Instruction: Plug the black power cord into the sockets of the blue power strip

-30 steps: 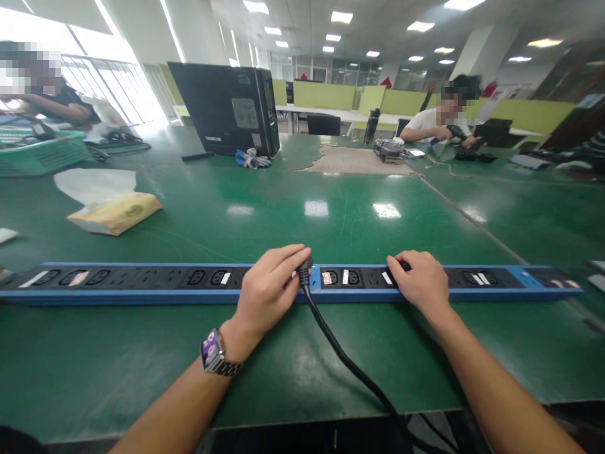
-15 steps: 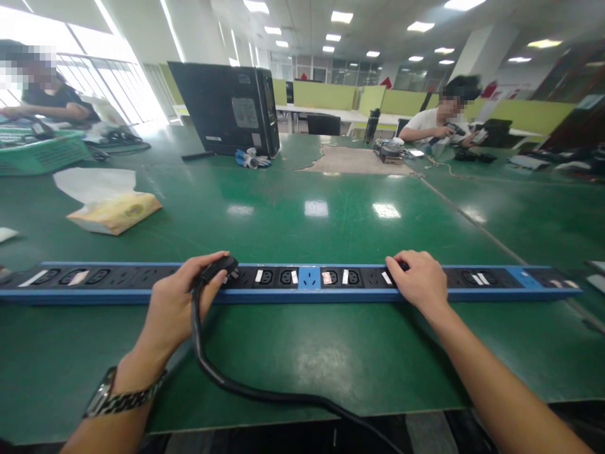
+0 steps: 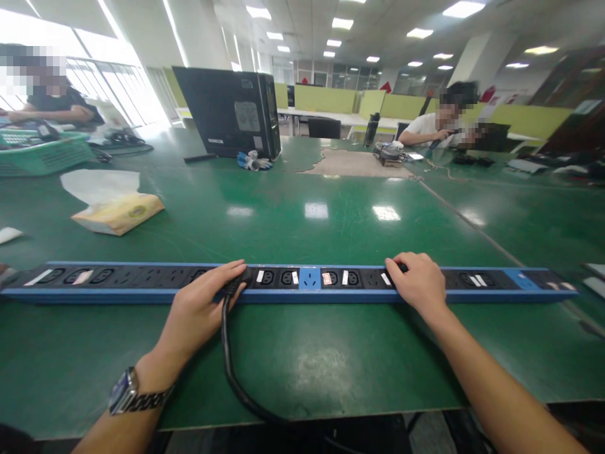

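Note:
A long blue-edged power strip [image 3: 278,296] with black sockets, one blue socket and several small labels lies across the green table [image 3: 312,353]. My left hand [image 3: 203,299], wearing a metal-banded watch [image 3: 125,391], is closed around a black power plug [image 3: 243,277]. The plug sits against the strip's top face, its prongs out of sight; whether they are inside a socket cannot be seen. Its thick black cable [image 3: 229,359] drops over the front edge. Right of the middle, my right hand [image 3: 420,280] grips the strip, and something dark shows between its thumb and forefinger.
A tissue pack [image 3: 120,211] lies at the left, near a green basket [image 3: 42,154]. Farther back stand a black computer case [image 3: 231,116], blue-grey gloves [image 3: 254,161] and a dark bottle [image 3: 372,129]. Two other people sit across the table, at far left and right.
My left hand has moved right and turned the plug down against the strip; its prongs, visible before, are now hidden. The cable has shifted with it. My right hand stays in place.

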The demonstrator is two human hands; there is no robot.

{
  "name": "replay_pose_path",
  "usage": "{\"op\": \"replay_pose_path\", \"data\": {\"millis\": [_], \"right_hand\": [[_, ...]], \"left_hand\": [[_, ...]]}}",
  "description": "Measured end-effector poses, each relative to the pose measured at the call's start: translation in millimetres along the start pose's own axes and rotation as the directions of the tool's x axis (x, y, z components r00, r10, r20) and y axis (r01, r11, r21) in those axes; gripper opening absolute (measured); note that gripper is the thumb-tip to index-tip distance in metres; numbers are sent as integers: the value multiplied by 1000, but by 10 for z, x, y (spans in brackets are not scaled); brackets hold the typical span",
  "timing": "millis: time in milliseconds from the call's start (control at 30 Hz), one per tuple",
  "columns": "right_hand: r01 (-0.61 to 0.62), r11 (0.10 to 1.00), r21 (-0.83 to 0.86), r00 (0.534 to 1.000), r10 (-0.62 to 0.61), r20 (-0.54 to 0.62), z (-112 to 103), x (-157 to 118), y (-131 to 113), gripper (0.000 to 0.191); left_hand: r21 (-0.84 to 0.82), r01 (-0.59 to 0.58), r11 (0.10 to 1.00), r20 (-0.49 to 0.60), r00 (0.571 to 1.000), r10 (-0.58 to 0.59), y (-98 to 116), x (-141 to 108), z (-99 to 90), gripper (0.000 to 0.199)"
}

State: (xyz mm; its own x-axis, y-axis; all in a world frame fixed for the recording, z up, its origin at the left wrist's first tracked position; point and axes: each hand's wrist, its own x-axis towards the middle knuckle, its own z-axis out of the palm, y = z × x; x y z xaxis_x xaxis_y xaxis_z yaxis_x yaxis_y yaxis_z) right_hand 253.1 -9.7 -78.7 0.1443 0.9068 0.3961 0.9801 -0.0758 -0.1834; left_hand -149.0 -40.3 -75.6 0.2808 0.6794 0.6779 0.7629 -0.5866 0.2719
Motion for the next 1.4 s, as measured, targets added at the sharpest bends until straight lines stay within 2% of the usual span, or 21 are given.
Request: {"op": "replay_pose_path", "data": {"millis": [133,200,400,533,800,967,1167,1400], "right_hand": [[-8,1000,-3,1000,9,5,-2,3,-8,34],[-9,1000,-7,1000,9,7,-6,5,-13,34],[0,1000,-9,1000,0,2,-13,3,-17,34],[13,1000,-19,1000,-14,-11,0,0,-9,35],[36,999,-11,998,-36,-53,21,-10,1,34],[27,1000,8,999,-26,-48,2,-13,-10,33],[28,1000,3,999,-28,-45,1,-10,-3,33],[5,1000,17,1000,-5,-20,-10,-3,-12,36]], "left_hand": [[15,18,1000,-210,978,-14,92,103,-39,34],[17,21,1000,-270,963,-16,190,205,-1,34],[-151,-118,981,-56,992,111,545,444,427,25],[-175,-127,976,-28,992,124,659,468,626,28],[-197,-118,973,-22,993,116,635,431,628,29],[-192,-160,968,-12,987,161,646,432,652,27],[-82,-244,966,71,966,250,668,400,665,28],[-111,-270,956,3,962,272,643,387,647,27]]}}
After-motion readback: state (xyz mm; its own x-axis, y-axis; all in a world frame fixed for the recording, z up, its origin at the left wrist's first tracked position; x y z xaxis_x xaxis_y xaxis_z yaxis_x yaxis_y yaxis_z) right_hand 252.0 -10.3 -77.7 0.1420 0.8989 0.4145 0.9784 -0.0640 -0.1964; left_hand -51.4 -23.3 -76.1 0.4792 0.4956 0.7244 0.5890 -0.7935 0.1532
